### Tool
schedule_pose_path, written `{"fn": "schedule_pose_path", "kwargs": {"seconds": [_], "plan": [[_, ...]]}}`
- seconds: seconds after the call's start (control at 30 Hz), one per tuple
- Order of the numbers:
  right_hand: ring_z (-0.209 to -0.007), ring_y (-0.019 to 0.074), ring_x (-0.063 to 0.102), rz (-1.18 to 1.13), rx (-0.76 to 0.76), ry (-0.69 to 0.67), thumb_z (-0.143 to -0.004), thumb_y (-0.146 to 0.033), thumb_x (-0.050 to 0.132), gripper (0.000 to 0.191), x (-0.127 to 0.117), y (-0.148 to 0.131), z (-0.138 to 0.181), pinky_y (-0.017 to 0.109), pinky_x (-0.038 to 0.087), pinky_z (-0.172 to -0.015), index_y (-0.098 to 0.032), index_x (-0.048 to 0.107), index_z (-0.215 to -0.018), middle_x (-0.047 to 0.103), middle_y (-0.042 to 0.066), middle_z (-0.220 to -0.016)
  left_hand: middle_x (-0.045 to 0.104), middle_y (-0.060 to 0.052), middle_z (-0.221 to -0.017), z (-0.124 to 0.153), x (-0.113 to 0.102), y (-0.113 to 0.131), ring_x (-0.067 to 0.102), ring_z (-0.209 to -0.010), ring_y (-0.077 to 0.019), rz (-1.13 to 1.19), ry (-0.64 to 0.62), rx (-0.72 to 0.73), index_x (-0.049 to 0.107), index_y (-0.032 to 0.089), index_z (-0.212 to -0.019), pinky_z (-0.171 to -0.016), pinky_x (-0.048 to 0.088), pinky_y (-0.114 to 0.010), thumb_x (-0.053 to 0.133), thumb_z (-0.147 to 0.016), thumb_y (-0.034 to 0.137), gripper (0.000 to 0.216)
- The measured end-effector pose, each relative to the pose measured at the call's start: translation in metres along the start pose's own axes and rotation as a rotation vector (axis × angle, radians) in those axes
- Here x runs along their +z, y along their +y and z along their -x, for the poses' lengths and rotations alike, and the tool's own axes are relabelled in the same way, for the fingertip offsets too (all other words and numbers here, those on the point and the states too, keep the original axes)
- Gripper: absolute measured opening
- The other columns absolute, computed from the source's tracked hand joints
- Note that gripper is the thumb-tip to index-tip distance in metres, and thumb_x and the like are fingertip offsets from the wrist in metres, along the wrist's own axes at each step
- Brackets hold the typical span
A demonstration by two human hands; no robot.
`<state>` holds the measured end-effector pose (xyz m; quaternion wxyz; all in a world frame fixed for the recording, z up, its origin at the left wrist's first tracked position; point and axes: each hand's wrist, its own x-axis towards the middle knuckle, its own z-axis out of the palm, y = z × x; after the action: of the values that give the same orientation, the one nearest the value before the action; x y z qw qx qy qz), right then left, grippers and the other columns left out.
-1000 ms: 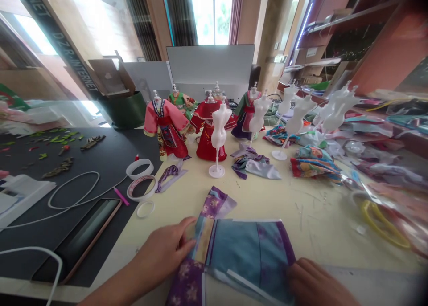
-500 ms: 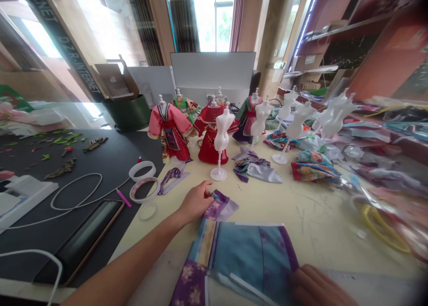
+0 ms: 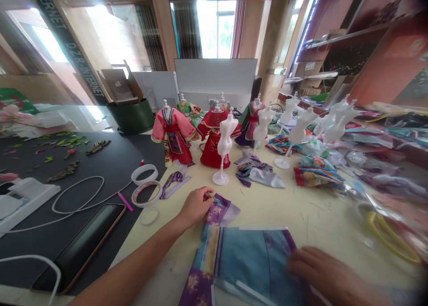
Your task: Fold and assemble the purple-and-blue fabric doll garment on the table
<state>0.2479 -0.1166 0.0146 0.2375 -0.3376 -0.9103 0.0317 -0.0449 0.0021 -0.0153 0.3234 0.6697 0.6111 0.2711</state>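
Note:
A small doll garment of teal cloth with purple trim lies spread on the table in front of me. Its purple floral sleeve reaches away from me, with pale lining showing. My left hand is closed at the left edge of that sleeve, thumb and fingers pinched on the cloth. White strips run along the garment's top edge and across its lower part. Over its right edge is my right hand, smeared by motion, so its grip is unclear.
Behind the garment stand a bare white mannequin, several other mannequins and dressed ones such as one in a pink robe. Tape rolls, a pink pen and a phone lie left. Fabric pieces crowd the right.
My right hand has shifted slightly right and up over the garment's right edge, covering more of its purple border. My left hand stays at the sleeve. The whole view has tilted a little.

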Motion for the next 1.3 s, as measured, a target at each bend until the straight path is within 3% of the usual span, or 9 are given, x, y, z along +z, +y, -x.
{"fn": "schedule_pose_path", "kwargs": {"seconds": [0.07, 0.13, 0.27, 0.37, 0.5, 0.8, 1.07, 1.3], "plan": [[-0.080, 0.0168, 0.061, -0.114, 0.184, -0.107, -0.081, -0.016, 0.048, 0.021, 0.003, 0.002, -0.031, 0.026, 0.048, -0.067, -0.026, 0.059, -0.096, 0.066, 0.004, -0.090, 0.067, -0.005, -0.081, 0.000, 0.000, 0.001, 0.063, -0.074, -0.0190, 0.017, 0.004, 0.001, 0.062, 0.016, -0.098, -0.068, 0.049, -0.028, 0.050, -0.074, 0.022, 0.027], [-0.078, 0.0149, 0.060, -0.270, 0.321, -0.170, -0.081, -0.014, 0.048, 0.017, 0.015, 0.010, -0.067, 0.025, 0.047, -0.069, -0.022, 0.061, -0.088, 0.065, 0.003, -0.085, 0.067, -0.005, -0.079, -0.001, 0.001, 0.001, 0.063, -0.073, -0.0188, 0.032, 0.009, 0.004, 0.061, 0.015, -0.098, -0.067, 0.049, -0.028, 0.050, -0.074, 0.022, 0.028], [-0.076, 0.0169, 0.060, -0.365, 0.492, -0.110, -0.077, -0.016, 0.050, 0.019, 0.059, 0.034, -0.129, 0.026, 0.045, -0.068, -0.017, 0.067, -0.085, 0.067, 0.006, -0.085, 0.066, -0.003, -0.074, -0.006, 0.004, 0.000, 0.063, -0.069, -0.0177, 0.064, 0.018, 0.016, 0.062, 0.014, -0.097, -0.066, 0.048, -0.028, 0.051, -0.071, 0.019, 0.029], [-0.077, 0.0174, 0.061, -0.375, 0.522, -0.082, -0.074, -0.013, 0.049, 0.022, 0.085, 0.043, -0.150, 0.025, 0.045, -0.069, -0.016, 0.068, -0.084, 0.068, 0.007, -0.086, 0.066, -0.002, -0.072, -0.007, 0.007, -0.002, 0.062, -0.067, -0.0167, 0.091, 0.028, 0.036, 0.062, 0.014, -0.097, -0.066, 0.048, -0.027, 0.051, -0.072, 0.019, 0.028], [-0.078, 0.0170, 0.060, -0.398, 0.550, -0.047, -0.071, -0.011, 0.051, 0.020, 0.098, 0.042, -0.152, 0.024, 0.044, -0.068, -0.017, 0.068, -0.079, 0.067, 0.006, -0.082, 0.066, -0.003, -0.076, -0.003, 0.009, -0.003, 0.063, -0.070, -0.0165, 0.130, 0.042, 0.050, 0.061, 0.015, -0.101, -0.068, 0.049, -0.027, 0.051, -0.075, 0.021, 0.029], [-0.073, 0.0150, 0.058, -0.494, 0.558, -0.037, -0.067, -0.009, 0.055, 0.013, 0.098, 0.040, -0.154, 0.023, 0.043, -0.065, -0.016, 0.065, -0.072, 0.065, 0.003, -0.076, 0.065, -0.002, -0.077, 0.004, 0.012, -0.002, 0.061, -0.069, -0.0155, 0.156, 0.058, 0.062, 0.062, 0.017, -0.101, -0.068, 0.049, -0.026, 0.052, -0.078, 0.023, 0.025], [-0.071, 0.0146, 0.059, -0.569, 0.557, -0.027, -0.069, -0.008, 0.053, 0.017, 0.097, 0.041, -0.152, 0.023, 0.044, -0.065, -0.016, 0.067, -0.072, 0.067, 0.002, -0.073, 0.066, -0.003, -0.085, 0.005, 0.014, -0.002, 0.061, -0.080, -0.0160, 0.150, 0.074, 0.215, 0.065, 0.019, -0.087, -0.074, 0.047, -0.025, 0.044, -0.087, 0.028, 0.023], [-0.071, 0.0138, 0.060, -0.591, 0.527, 0.005, -0.067, -0.006, 0.050, 0.024, 0.104, 0.044, -0.149, 0.023, 0.044, -0.066, -0.019, 0.069, -0.075, 0.068, 0.001, -0.075, 0.064, -0.004, -0.083, -0.001, 0.011, -0.004, 0.058, -0.082, -0.0182, 0.055, 0.092, 0.218, 0.065, 0.019, -0.082, -0.077, 0.045, -0.028, 0.043, -0.088, 0.032, 0.026]]}}
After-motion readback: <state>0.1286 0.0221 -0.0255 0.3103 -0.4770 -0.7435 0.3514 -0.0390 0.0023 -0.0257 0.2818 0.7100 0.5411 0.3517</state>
